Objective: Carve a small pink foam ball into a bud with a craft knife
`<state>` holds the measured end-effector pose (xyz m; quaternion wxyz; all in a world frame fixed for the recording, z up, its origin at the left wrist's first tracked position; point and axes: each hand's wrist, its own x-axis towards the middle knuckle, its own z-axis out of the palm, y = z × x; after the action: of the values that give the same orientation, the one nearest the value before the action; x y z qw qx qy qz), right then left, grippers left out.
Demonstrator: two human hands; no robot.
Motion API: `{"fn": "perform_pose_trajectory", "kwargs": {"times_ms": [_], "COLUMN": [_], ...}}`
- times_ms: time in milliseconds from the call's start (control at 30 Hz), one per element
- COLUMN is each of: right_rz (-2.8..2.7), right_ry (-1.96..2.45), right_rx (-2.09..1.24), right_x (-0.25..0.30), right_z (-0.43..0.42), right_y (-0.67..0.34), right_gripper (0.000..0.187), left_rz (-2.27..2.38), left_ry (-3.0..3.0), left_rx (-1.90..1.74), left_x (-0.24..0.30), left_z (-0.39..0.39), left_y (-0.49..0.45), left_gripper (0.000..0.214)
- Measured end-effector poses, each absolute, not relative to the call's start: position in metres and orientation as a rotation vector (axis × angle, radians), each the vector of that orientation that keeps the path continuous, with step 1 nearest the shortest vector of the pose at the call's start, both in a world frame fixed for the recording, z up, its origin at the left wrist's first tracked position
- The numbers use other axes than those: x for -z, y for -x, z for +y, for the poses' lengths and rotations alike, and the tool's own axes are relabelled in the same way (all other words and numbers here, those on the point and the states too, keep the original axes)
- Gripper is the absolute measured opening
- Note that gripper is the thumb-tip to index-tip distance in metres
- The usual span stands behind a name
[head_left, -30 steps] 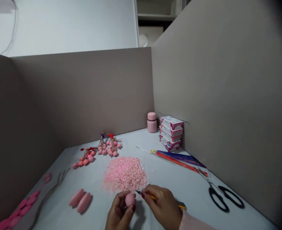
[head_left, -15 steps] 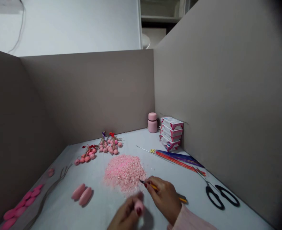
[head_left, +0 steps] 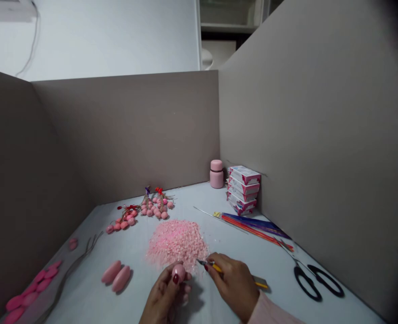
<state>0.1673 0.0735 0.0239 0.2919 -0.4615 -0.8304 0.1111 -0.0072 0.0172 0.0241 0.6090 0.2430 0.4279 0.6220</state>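
Observation:
A smooth pink ball (head_left: 178,272) is held between the thumb and fingers of my left hand (head_left: 165,292), at the near edge of the shavings. My right hand (head_left: 234,279) grips a craft knife (head_left: 216,267) with a yellow handle; its dark pointed blade faces left, a short way from the ball and not touching it. The knife's rear end shows to the right of my right hand. Just beyond both hands lies a heap of pink shavings (head_left: 177,243).
To the left are two oval pink pieces (head_left: 121,278), brown cords (head_left: 70,270) and several flat pink pieces (head_left: 30,294). Tied bunches of pink balls (head_left: 156,209) lie behind. At right are scissors (head_left: 310,274), coloured strips (head_left: 253,225), stacked boxes (head_left: 242,191) and a pink flask (head_left: 216,174).
My left hand has moved left and slightly up, turning so the ball shows clearly above the thumb. The knife stays in my right hand in nearly the same place.

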Motion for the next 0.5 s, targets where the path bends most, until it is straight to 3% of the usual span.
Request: {"fn": "perform_pose_trajectory", "kwargs": {"times_ms": [200, 333, 500], "right_rz": [-2.027, -1.752, -1.954], "right_ry": [1.074, 1.078, 0.983], "right_rx": [-0.454, -0.503, -0.562], "right_x": [-0.0226, -0.0261, -0.0258], "right_z": [0.074, 0.0795, 0.0736], "right_y": [-0.1675, -0.1731, -0.1685], "right_gripper": [0.023, 0.027, 0.026], "left_rz": [0.883, 0.814, 0.722], "left_ry": [-0.425, -0.351, -0.341], "left_rx": [-1.33, -1.241, -1.214], "left_x": [-0.0319, -0.0335, -0.0273], "left_z": [0.0139, 0.0129, 0.014], "left_y": [0.0091, 0.0106, 0.0097], "left_gripper": [0.035, 0.022, 0.022]}}
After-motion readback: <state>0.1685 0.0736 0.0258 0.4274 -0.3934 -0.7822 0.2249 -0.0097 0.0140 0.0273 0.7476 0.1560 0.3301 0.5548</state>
